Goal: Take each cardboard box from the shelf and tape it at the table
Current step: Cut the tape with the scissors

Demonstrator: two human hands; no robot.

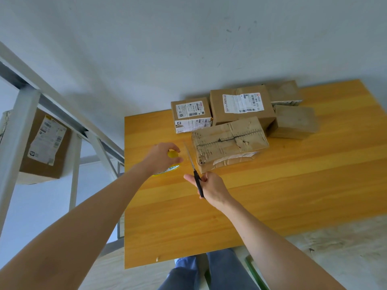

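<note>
Cardboard boxes crowd the far middle of your table (272,195), five of them bunched together. The battered box (229,141) lies nearest you, its top torn along the seam. Behind it stand a small labelled box (190,114) on the left and a big labelled box (240,103). A plain box (293,121) sits on the right, with another (282,90) at the far edge. One more box (45,143) waits on the shelf (25,114) off to your left. Your left hand (161,158) curls over the yellow tape roll (172,154), gripping it from above, just left of the battered box. Your right hand (213,188) grips the black handles of the scissors (195,174), with the blades pointing away from you, between the roll and the battered box. I can't tell whether the blades are apart.
</note>
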